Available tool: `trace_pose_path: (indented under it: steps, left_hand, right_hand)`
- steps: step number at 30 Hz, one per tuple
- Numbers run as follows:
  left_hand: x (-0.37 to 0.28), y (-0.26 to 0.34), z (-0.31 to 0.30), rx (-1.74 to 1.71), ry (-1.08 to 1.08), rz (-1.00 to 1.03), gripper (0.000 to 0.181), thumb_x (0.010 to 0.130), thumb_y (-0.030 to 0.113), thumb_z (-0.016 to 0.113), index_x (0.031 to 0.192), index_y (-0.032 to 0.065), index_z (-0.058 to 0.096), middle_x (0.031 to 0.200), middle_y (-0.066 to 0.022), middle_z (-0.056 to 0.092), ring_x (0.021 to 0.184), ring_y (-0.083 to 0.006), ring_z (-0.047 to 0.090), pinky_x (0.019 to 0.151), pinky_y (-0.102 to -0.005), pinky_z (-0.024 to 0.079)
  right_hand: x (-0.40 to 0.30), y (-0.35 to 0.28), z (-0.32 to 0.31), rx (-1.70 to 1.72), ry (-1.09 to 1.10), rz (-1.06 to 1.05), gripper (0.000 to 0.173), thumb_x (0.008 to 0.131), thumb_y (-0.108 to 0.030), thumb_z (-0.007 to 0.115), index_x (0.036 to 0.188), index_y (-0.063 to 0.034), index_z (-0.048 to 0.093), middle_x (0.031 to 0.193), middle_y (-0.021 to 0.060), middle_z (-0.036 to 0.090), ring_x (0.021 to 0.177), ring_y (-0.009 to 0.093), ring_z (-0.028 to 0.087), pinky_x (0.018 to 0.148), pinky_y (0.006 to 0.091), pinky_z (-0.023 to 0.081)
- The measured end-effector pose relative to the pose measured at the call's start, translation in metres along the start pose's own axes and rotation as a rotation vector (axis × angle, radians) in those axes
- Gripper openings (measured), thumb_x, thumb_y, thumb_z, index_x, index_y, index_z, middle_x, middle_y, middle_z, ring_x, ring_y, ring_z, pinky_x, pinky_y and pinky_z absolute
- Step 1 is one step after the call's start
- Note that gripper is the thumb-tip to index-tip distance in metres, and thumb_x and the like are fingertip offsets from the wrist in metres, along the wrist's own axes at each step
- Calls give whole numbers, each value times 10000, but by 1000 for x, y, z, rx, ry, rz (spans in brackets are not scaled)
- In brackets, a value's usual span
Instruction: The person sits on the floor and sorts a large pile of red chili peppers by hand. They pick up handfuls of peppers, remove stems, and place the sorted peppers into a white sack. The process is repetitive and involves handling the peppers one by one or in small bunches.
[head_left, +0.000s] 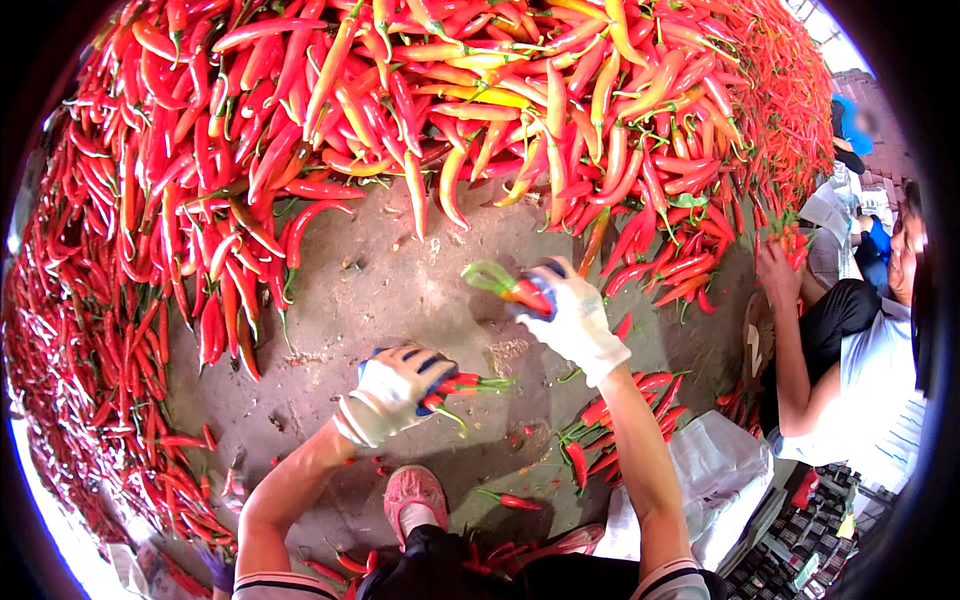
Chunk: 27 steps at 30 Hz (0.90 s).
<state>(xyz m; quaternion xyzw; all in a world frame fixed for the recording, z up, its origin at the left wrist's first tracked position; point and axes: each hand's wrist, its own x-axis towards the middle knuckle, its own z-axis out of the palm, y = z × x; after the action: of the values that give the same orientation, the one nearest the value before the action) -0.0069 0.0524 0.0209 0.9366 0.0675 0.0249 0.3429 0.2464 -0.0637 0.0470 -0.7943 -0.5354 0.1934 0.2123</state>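
My left hand (397, 386), in a white glove with blue finger pads, is closed around several red chili peppers (466, 382) whose green stems point right. Higher and to the right, my right hand (566, 311), gloved alike, grips a red chili pepper (531, 295) with a blurred green stem end; whether it holds more than one cannot be told. A large heap of red and orange chili peppers (360, 97) rises in front of both hands. Below my right hand, more red peppers (592, 442) lie in a loose pile, partly hidden behind my right forearm.
Bare concrete floor (352, 300) shows between the heap and my feet. A single pepper (511, 500) lies near my pink shoe (416, 499). A white plastic sack (716, 465) stands at lower right. A co-worker (847, 360) sits at right holding peppers; another person (855, 127) is farther back.
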Motion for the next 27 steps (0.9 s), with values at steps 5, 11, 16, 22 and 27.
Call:
trace_pose_path:
  steps: [5,11,16,22,27]
  left_hand:
    - [34,1,-20,-1302,163,-409,559,729,173,777,1211,26,532,857,-53,652,702,-126,635,581,-239,501]
    - [147,-13,-14,-1506,584,-332,666,699,118,804,1248,-12,449,970,-92,644,890,-156,626,770,-285,507]
    - [202,-66,-36,-321,153,20,301,888,117,579,1185,168,579,1160,-49,656,1080,-249,598,1059,-404,317]
    - [226,-38,-29,-805,45,-595,507,823,83,687,1283,57,476,1142,-57,654,974,-151,618,949,-293,411]
    - [146,-16,-19,-1527,221,-452,399,762,-12,725,1109,-59,533,977,-145,683,821,-167,667,729,-245,533]
  right_hand:
    - [8,11,-16,1194,311,532,219,794,-115,741,975,-58,632,789,-19,637,609,45,543,528,210,437]
    - [67,30,-40,1104,338,535,170,829,-185,708,964,-106,643,719,-44,587,544,50,487,488,214,367]
    - [85,47,-46,1166,65,504,246,867,-294,631,999,-88,658,762,-15,615,611,82,536,538,223,393]
    - [77,53,-46,1134,-88,571,184,851,-224,655,951,-69,650,759,28,639,626,111,614,522,211,441]
    - [40,14,-33,977,-225,552,172,834,-209,686,895,-50,657,716,-4,604,548,63,545,465,209,401]
